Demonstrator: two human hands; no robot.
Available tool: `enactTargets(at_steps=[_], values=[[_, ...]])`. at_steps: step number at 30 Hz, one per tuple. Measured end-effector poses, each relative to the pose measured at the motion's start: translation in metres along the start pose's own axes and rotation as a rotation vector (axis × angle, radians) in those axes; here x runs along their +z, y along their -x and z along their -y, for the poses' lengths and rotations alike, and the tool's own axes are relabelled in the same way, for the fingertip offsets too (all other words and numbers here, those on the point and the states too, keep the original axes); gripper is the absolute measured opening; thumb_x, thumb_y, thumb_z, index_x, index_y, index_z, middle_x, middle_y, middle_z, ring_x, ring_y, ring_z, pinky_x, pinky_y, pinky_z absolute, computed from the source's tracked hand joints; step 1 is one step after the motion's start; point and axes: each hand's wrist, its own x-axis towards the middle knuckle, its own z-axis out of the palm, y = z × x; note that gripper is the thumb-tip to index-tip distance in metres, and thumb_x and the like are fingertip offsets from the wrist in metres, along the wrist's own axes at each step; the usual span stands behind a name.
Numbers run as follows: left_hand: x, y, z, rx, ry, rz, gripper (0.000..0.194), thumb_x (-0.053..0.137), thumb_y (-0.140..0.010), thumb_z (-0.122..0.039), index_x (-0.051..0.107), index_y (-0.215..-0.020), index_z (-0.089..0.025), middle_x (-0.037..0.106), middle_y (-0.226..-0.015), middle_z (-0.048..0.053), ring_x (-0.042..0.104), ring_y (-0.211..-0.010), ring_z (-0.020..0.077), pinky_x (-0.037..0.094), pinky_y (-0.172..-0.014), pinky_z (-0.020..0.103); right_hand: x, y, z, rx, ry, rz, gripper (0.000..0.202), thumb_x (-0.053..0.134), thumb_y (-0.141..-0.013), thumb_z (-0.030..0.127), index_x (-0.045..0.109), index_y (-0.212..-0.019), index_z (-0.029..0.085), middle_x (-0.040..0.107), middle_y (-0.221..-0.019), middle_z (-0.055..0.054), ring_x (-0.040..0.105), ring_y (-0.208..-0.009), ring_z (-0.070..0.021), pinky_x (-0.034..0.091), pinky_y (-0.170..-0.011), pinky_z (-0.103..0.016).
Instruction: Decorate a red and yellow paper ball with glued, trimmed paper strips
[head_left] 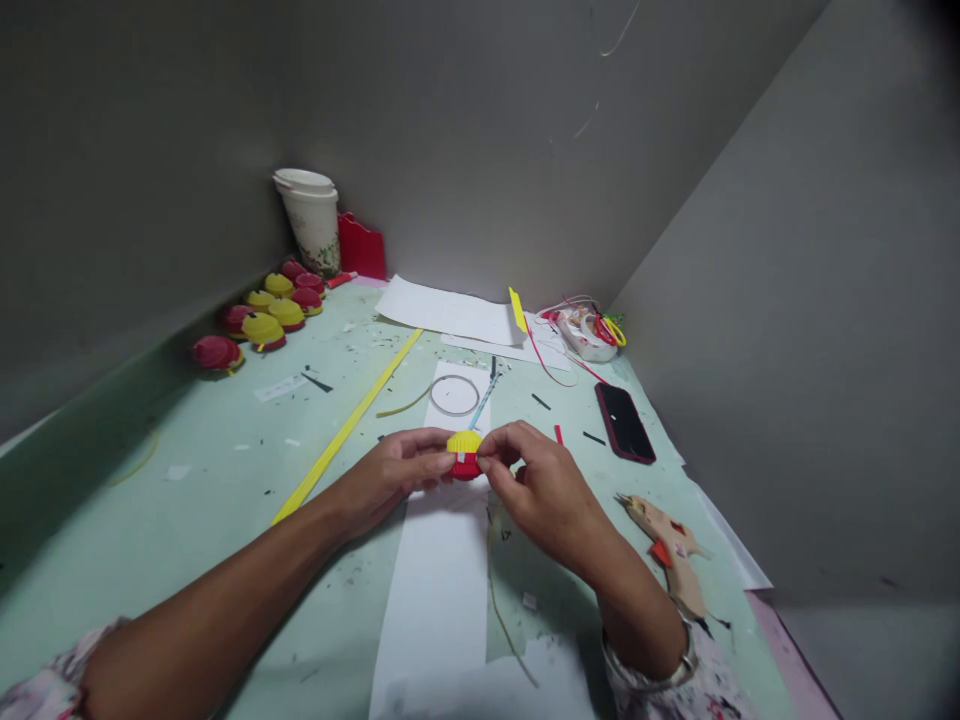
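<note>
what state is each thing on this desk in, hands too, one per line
left hand: closed on the yellow-and-red piece
right hand: fingers pinched at the piece's edge
yellow-and-red piece: held between both hands
phone: face up, screen dark
glue gun: lying on its side, not held
yellow strip: laid out straight
grey ring: closed loop, lying flat
white cup: upright

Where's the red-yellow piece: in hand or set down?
In hand: left hand and right hand hold the red-yellow piece from both sides. Whether it also touches the white paper, cannot tell.
</note>
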Motion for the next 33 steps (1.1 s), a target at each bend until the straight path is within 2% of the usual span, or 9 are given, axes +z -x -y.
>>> enactTargets(at_steps=[7,15,23,27,30,33], values=[[0.000,0.000,0.001,-0.005,0.032,0.013,0.037,0.078,-0.076,-0.031,0.072,-0.109,-0.017,0.073,-0.101,0.011,0.064,-0.092,0.0252,0.041,-0.080,0.035,-0.004,0.002,0.002,-0.003,0.016,-0.007,0.013,0.058,-0.087,0.012,0.063,-0.095,0.021,0.064,-0.087,-0.002,0.060,-0.076,-0.0155,0.046,-0.065,-0.027],[0.000,0.000,0.000,0.014,0.017,0.004,0.032,0.079,-0.075,-0.031,0.074,-0.104,-0.017,0.072,-0.094,0.008,0.059,-0.077,0.0190,0.037,-0.070,0.031,-0.003,0.000,0.003,-0.040,0.070,0.020,0.012,0.056,-0.088,0.013,0.062,-0.094,0.022,0.064,-0.088,-0.002,0.060,-0.076,-0.0163,0.047,-0.067,-0.029],[-0.003,0.000,0.002,0.012,0.016,0.017,0.028,0.078,-0.077,-0.031,0.075,-0.103,-0.020,0.071,-0.092,0.005,0.057,-0.077,0.0169,0.036,-0.072,0.030,-0.003,0.002,0.004,-0.039,0.072,0.030,0.013,0.057,-0.088,0.010,0.062,-0.093,0.021,0.063,-0.090,-0.002,0.059,-0.079,-0.0162,0.046,-0.070,-0.029],[-0.002,0.000,0.000,0.013,0.006,0.045,0.028,0.076,-0.079,-0.032,0.074,-0.104,-0.018,0.072,-0.095,0.007,0.058,-0.081,0.0183,0.036,-0.072,0.031,-0.002,0.001,0.005,-0.047,0.072,0.035,0.014,0.056,-0.088,0.009,0.061,-0.093,0.020,0.063,-0.091,-0.002,0.060,-0.079,-0.0160,0.046,-0.072,-0.030],[-0.001,0.001,-0.001,0.012,0.006,0.034,0.029,0.076,-0.079,-0.032,0.074,-0.104,-0.017,0.073,-0.096,0.008,0.057,-0.080,0.0184,0.037,-0.071,0.030,-0.007,0.002,0.006,-0.021,0.079,0.036,0.015,0.057,-0.089,0.011,0.062,-0.100,0.020,0.064,-0.093,-0.003,0.060,-0.079,-0.0162,0.047,-0.073,-0.030],[-0.002,0.001,-0.002,0.007,0.044,-0.019,0.032,0.079,-0.076,-0.032,0.074,-0.104,-0.017,0.074,-0.101,0.009,0.060,-0.083,0.0199,0.039,-0.073,0.031,-0.021,0.006,0.009,0.051,0.094,0.050,0.017,0.059,-0.090,0.015,0.063,-0.106,0.019,0.066,-0.095,-0.005,0.062,-0.081,-0.0174,0.048,-0.073,-0.031]])
